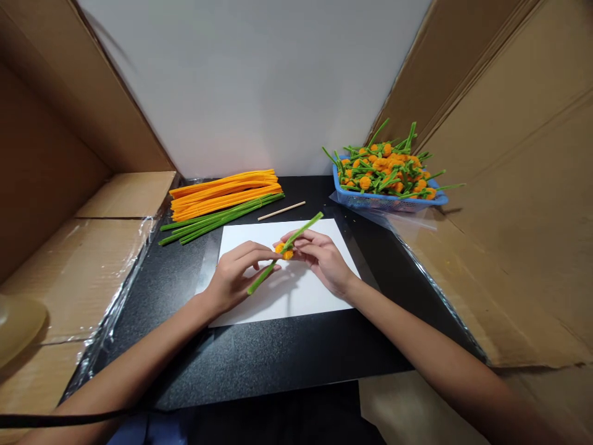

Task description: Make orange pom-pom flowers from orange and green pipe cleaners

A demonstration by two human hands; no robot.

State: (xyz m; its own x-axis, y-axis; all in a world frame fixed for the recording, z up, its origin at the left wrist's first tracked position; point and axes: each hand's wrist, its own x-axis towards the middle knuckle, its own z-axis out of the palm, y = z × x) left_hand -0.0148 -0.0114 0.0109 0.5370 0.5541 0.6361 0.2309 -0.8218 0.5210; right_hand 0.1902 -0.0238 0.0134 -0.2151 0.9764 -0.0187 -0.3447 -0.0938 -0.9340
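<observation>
Between my two hands, over a white sheet of paper (296,293), is a small orange pipe-cleaner flower (287,253). A green pipe cleaner (303,231) crosses it, one end pointing up to the right and the other down to the left. My left hand (238,272) pinches the flower's left side with thumb and fingers. On the right side, the fingers of my right hand (324,256) close around the flower and the green stem. Fingers partly hide where the stem meets the orange part.
Orange pipe cleaners (222,191) and green pipe cleaners (217,219) lie at the back left, near a thin wooden stick (281,211). A blue basket (389,199) of finished orange-and-green pieces stands at the back right. Cardboard walls (509,185) flank the black table (259,364).
</observation>
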